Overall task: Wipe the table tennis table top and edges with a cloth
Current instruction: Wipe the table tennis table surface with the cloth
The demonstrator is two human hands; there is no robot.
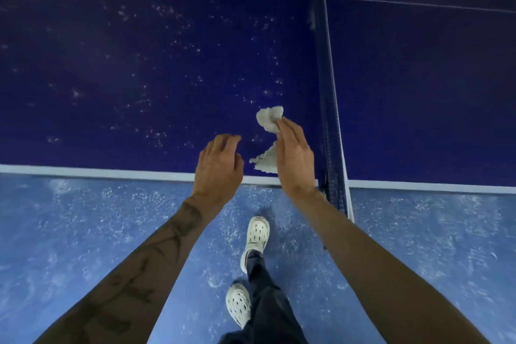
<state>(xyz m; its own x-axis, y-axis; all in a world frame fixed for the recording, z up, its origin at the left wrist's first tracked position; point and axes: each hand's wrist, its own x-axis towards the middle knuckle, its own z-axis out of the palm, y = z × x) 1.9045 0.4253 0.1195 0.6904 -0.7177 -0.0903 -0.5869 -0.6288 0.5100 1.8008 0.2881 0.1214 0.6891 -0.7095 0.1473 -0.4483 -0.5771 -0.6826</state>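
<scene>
The dark blue table tennis table top (pixel 139 78) fills the upper part of the head view, speckled with pale dust marks. Its white near edge (pixel 97 172) runs across the middle. My right hand (pixel 293 156) holds a crumpled grey cloth (pixel 269 119) above the table, just left of the net; one end sticks up past my fingers and another corner hangs below my palm. My left hand (pixel 219 165) hovers beside it over the table edge, fingers loosely curled, holding nothing.
The dark net (pixel 325 78) with its white top band crosses the table just right of my right hand. Below the edge lies a scuffed light blue floor (pixel 83 232). My feet in white clogs (pixel 255 237) stand near the table.
</scene>
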